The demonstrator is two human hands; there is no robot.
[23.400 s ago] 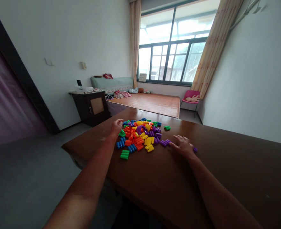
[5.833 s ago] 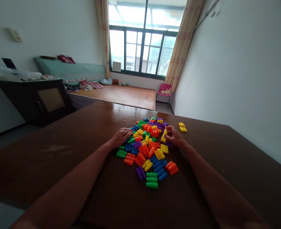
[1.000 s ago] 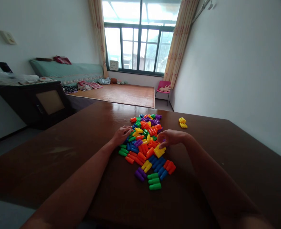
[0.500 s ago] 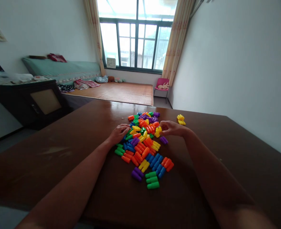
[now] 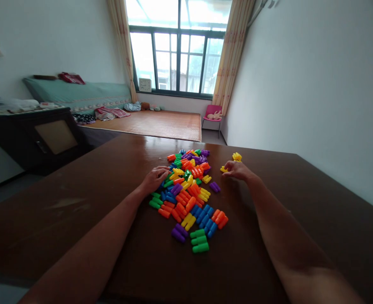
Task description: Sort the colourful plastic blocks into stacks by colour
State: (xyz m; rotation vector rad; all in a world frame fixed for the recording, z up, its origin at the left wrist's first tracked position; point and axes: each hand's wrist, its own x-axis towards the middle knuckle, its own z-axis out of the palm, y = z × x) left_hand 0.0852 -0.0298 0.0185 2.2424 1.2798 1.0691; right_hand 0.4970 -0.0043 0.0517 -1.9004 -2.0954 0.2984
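A heap of bullet-shaped plastic toy blocks in orange, blue, green, purple and yellow spreads over the brown table. At the heap's left edge lies my left hand, its fingers stretched out and touching the blocks there. My right hand is right of the heap, closed on a yellow toy block that pokes out from the fingertips. Just beyond that hand sit some yellow blocks, partly covered by it. A purple block and a yellow block lie at the heap's right side.
The dark brown table reaches toward a bed with a woven mat. A dark cabinet stands at the left. Beyond the table's far edge, a pink chair is near the right wall.
My right hand has moved right, away from the heap, carrying a yellow block toward the separate yellow blocks. My left hand has stayed at the heap's left edge. The view has shifted slightly.
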